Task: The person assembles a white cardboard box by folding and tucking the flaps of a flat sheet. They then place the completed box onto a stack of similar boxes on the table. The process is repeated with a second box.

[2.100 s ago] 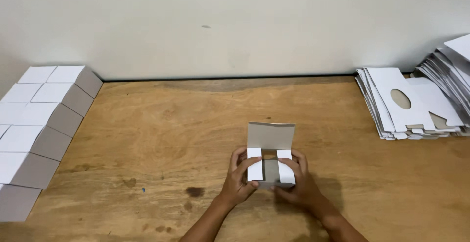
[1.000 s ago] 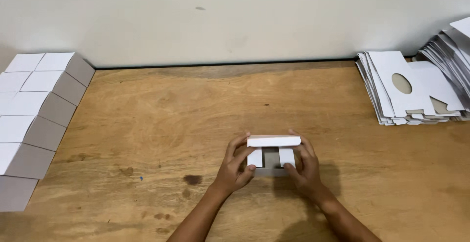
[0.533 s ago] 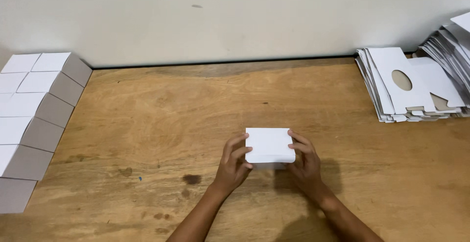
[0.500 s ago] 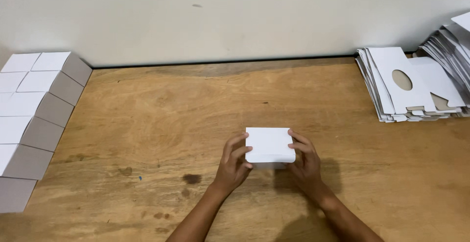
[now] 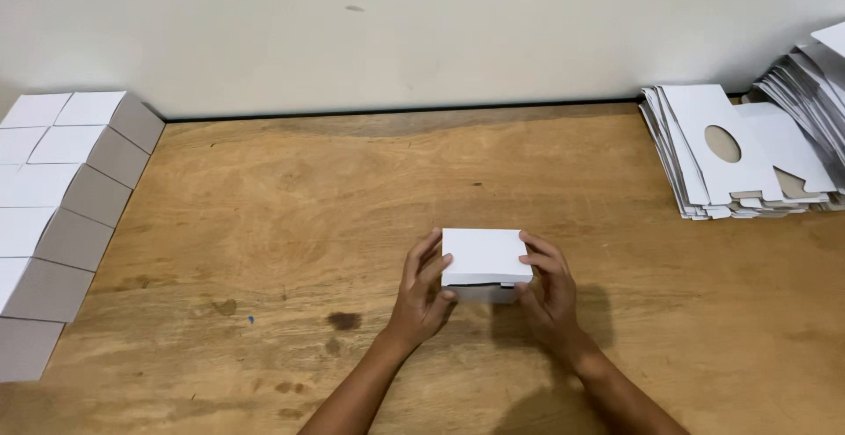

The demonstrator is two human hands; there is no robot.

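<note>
Lid flap now folded flat over the small white box [image 5: 486,255]; my left hand [image 5: 424,290] and right hand [image 5: 547,290] clamp its 2 sides on the worktop [image 5: 290,224].

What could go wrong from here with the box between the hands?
1. The lid of the small white box looks shut but shows a slight gap at the front; it may spring open if the left hand and right hand let go.
2. Both hands press the sides, so the thin card could buckle.
3. Moving it toward the row of folded boxes on the wooden table could nudge that row.
</note>
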